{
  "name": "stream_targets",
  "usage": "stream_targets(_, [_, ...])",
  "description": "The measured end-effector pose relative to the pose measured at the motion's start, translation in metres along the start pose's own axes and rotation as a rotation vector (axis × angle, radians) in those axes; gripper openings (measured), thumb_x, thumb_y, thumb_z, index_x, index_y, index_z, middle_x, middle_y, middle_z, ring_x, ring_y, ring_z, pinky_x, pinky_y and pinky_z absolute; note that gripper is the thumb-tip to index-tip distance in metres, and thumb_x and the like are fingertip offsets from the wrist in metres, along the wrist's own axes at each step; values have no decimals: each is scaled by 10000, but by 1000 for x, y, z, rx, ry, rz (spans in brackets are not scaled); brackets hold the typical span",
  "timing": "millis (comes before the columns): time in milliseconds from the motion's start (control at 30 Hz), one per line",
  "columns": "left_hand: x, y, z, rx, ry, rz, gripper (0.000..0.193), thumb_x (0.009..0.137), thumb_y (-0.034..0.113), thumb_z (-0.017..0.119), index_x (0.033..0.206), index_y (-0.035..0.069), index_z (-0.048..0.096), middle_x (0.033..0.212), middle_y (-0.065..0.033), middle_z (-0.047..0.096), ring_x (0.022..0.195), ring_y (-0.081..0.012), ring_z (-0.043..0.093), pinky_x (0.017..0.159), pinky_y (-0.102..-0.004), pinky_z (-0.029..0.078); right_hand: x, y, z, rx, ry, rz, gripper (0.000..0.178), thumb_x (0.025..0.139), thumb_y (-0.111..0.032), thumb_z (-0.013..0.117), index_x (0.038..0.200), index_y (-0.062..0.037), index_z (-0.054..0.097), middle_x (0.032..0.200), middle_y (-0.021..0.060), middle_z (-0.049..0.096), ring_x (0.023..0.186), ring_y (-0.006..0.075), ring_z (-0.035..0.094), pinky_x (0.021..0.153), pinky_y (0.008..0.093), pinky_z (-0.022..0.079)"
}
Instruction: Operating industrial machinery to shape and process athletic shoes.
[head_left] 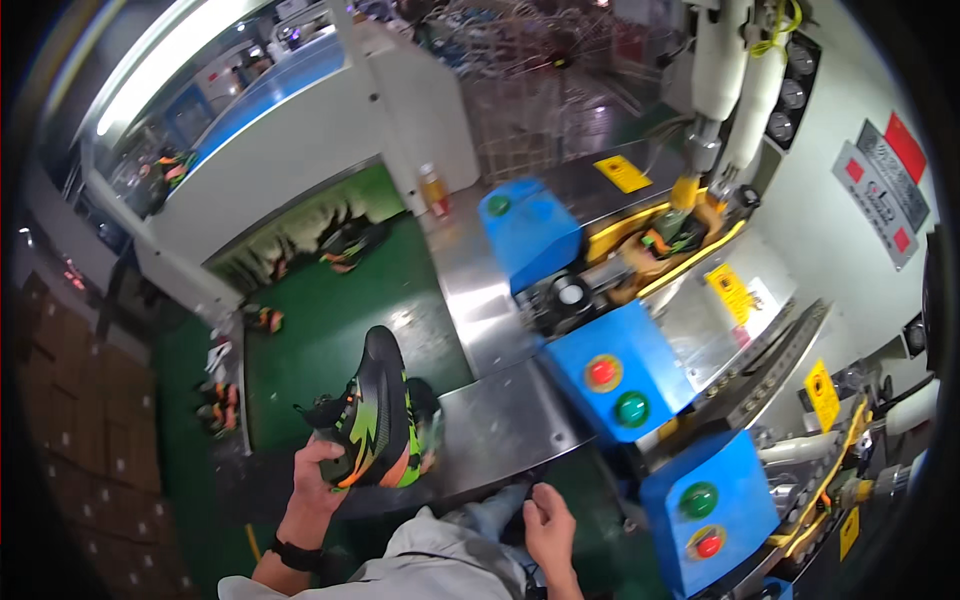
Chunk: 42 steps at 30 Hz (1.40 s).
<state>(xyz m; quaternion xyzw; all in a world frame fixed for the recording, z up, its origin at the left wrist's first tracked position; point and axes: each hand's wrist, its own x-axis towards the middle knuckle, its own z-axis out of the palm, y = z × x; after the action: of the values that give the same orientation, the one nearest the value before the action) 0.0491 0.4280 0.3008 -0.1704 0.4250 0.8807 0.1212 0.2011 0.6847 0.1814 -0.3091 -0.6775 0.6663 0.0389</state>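
My left hand (313,470) grips a black sneaker (378,425) with green and orange patches by its heel end, toe pointing away from me. Directly behind its right side, part of a second dark shoe (427,408) shows; whether it is also held cannot be told. My right hand (549,527) hangs low beside my body, near the front edge of the metal table (505,420). Its fingers are loosely bent, thumb apart, and nothing shows in them.
At right a machine carries blue control boxes (620,370) with red and green buttons. A shoe (678,238) sits in its padded clamp under a press rod. A green conveyor belt (370,300) bears another shoe (350,245). More shoes (218,408) lie at left, near stacked cartons (90,410).
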Motion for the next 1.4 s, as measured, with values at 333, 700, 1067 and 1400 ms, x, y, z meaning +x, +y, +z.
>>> stream_targets(333, [90,-44,-222,891,324,199,649,642,-57,591,1266,60,455,1139,-89,548,1056,-229,551,937,-328,439,11,-1,89,1,-108,65,577,843,-69,656,1353,28,406,1345,208,495,1262,291,490,994,395,441])
stream_targets(700, [116,-45,-201,798,-107,-84,815,551,-59,598,1338,33,406,1224,-123,489,1137,-256,502,1019,-380,396,71,63,319,-305,41,-181,735,700,-97,672,1356,21,362,1295,280,442,1242,420,423,1064,436,333])
stream_targets(1067, [138,24,-128,986,-996,-603,534,795,56,614,1294,-22,440,1187,-152,544,1014,-277,576,857,-381,509,-128,-16,202,489,331,-87,705,813,-93,683,1407,-32,307,1334,94,426,1263,182,375,1076,325,298])
stream_targets(1400, [-209,-23,-30,740,-1740,-1436,682,622,-36,562,1293,7,446,1167,-173,571,1037,-299,594,913,-380,501,-519,-6,299,510,1330,-90,696,756,-164,780,1344,-8,442,1273,81,534,1189,161,463,1051,326,340])
